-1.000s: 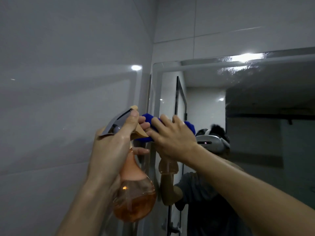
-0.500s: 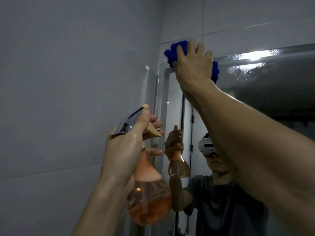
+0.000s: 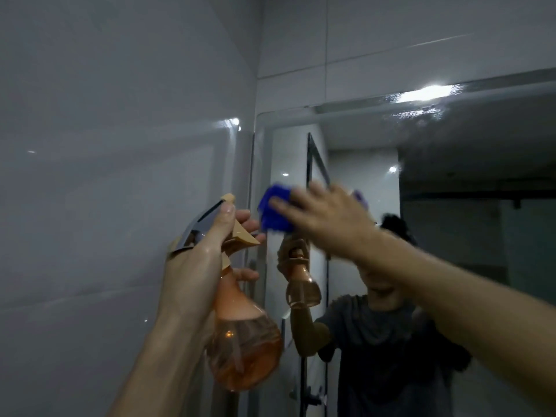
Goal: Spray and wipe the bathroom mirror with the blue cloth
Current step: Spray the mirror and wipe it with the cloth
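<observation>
No brand, label or writing can be read anywhere. The crumpled deep-blue cloth (image 3: 275, 210) sits at centre frame, blurred, pressed against the wall-mounted bathroom mirror (image 3: 451, 176) near its left edge by the right hand (image 3: 328, 216), whose fingers (image 3: 281, 203) lie fairly straight and spread over it. A strip of the cloth shows past the hand's far side too. The left hand (image 3: 198, 266), lower left of centre, grips the neck of a translucent orange plastic spray bottle (image 3: 243, 341) with a silver-grey trigger head; its thumb lies up along the head and its fingers curl round the trigger and neck. The bottle is about half full of amber liquid. Half a second ago the cloth was up at the mirror's top left corner; now it has come down to the level of the bottle's nozzle. The bottle has hardly moved. Glossy grey wall tiles (image 3: 105, 145) fill the left of the frame.
</observation>
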A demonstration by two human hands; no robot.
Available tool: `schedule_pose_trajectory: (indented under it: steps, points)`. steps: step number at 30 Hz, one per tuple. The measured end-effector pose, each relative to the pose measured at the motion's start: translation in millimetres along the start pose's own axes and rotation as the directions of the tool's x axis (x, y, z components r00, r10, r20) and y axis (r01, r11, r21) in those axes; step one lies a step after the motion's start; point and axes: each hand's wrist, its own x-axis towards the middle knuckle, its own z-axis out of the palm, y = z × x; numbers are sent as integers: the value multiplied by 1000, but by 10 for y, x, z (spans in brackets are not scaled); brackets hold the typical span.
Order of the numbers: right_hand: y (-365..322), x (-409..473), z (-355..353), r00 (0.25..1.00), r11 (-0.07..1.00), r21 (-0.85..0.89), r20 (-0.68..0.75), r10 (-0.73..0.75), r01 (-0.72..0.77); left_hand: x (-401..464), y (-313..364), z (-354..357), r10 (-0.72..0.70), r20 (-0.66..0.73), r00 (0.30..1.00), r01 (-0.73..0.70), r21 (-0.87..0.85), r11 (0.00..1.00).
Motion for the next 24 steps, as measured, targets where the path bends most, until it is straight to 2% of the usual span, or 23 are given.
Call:
schedule_pose_trajectory:
  steps: [2,4,6,8,10,14,17,20,24]
  points:
    - [616,137,-134,965,962,-97,-80,249,-256,-82,-3,78,59,-20,998,-59,-10,998]
    - [1162,177,-271,871,862,-128,-109,479,-490,-99,-4,139,58,-36,998,-58,-8,998]
    - [1401,160,-322,786,771,-154,-97,610,-618,-97,-16,180,49,-35,998,-50,-12,999]
    - [1282,141,-337,762,749,-143,-102,639,-647,-96,-64,220,45,-32,998,-46,-8,999]
    - [938,57,-309,808,802,-100,-88,582,-589,-114,-95,262,42,-11,999,-42,-1,999]
    - [141,-477,-201,969,970,-12,-43,242,-243,-203,-163,343,-6,54,999,7,-23,1000]
    - [8,-743,-172,994,994,-11,21,107,-107,-275,-234,377,-28,83,996,28,6,1000]
    - [304,-824,-279,971,969,-84,26,237,-234,-392,-294,433,-23,120,993,23,1,1000]
    - [893,-1204,-586,809,791,-192,-26,587,-581,-671,-373,601,2,200,980,-9,33,999]
